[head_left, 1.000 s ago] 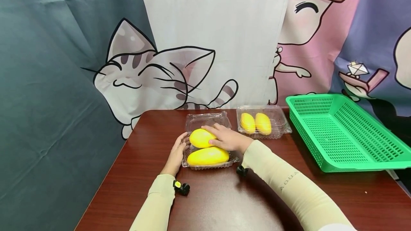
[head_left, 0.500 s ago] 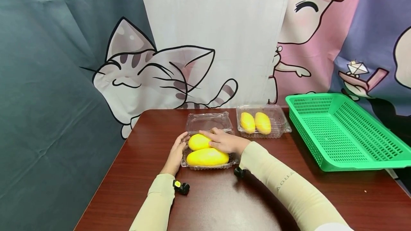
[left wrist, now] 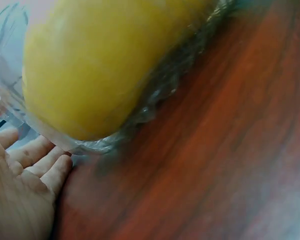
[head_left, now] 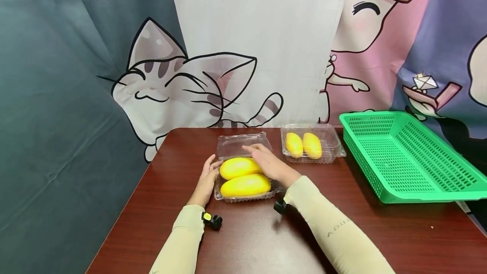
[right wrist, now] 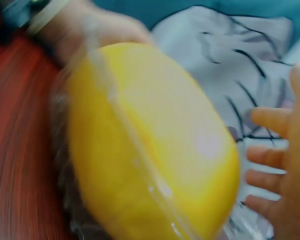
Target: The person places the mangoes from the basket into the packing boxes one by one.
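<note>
Two yellow mangoes lie side by side in a clear plastic clamshell box [head_left: 247, 199], the rear mango [head_left: 236, 168] behind the front mango [head_left: 245, 186]. The box's lid [head_left: 237, 143] is folded back. My left hand [head_left: 205, 181] rests its extended fingers along the box's left side; in the left wrist view those fingers [left wrist: 57, 172] lie by the box's lower edge. Above the right end of the rear mango is my right hand [head_left: 271, 165], its fingers straight. The right wrist view shows the right fingers [right wrist: 267, 157] spread and apart from the mango [right wrist: 155, 140].
A second clear box [head_left: 331, 145] with two mangoes [head_left: 312, 146] stands behind to the right. Right of it sits a green plastic basket [head_left: 418, 155]. All stand on a dark red-brown table [head_left: 236, 240], with a printed curtain [head_left: 258, 12] behind.
The rear mango has come down into the box beside the front one. My right hand has let go and lifted off it. The left hand has stayed at the box's left side.
</note>
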Available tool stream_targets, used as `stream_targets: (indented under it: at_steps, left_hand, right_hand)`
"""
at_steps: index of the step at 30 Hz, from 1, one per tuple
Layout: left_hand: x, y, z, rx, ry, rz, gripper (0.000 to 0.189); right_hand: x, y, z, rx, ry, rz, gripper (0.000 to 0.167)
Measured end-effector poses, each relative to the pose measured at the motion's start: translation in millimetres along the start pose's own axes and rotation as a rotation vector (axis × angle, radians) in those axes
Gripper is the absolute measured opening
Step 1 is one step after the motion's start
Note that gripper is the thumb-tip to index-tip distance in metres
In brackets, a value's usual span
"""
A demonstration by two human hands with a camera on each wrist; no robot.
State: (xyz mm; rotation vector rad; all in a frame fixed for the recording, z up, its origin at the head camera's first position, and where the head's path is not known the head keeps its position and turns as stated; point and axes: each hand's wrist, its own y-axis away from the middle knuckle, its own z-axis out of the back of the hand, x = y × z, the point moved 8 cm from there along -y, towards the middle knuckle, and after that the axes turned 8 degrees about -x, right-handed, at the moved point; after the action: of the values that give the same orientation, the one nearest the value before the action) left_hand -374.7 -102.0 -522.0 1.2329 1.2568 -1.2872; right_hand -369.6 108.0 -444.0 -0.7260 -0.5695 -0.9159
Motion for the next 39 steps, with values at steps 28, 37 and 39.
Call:
stream_targets:
  at_steps: [28, 37, 39]
  left_hand:
    - [-7.3, -5.9, 17.5, -0.016, 0.341, -0.017, 0.071]
    - [-23.8, -5.8, 21.1, -0.003, 0.327, -0.117, 0.063]
    - [-27.7, -6.0, 22.9, 0.001, 0.311, -0.143, 0.062]
  right_hand:
    - [-66.2, 18.1, -4.6, -0.422, -0.911, -0.264, 0.065]
    - [-55.5, 14.7, 5.5, -0.435, -0.971, -0.183, 0.064]
    - [-52.9, 13.6, 8.2, -0.432, -0.978, -0.175, 0.064]
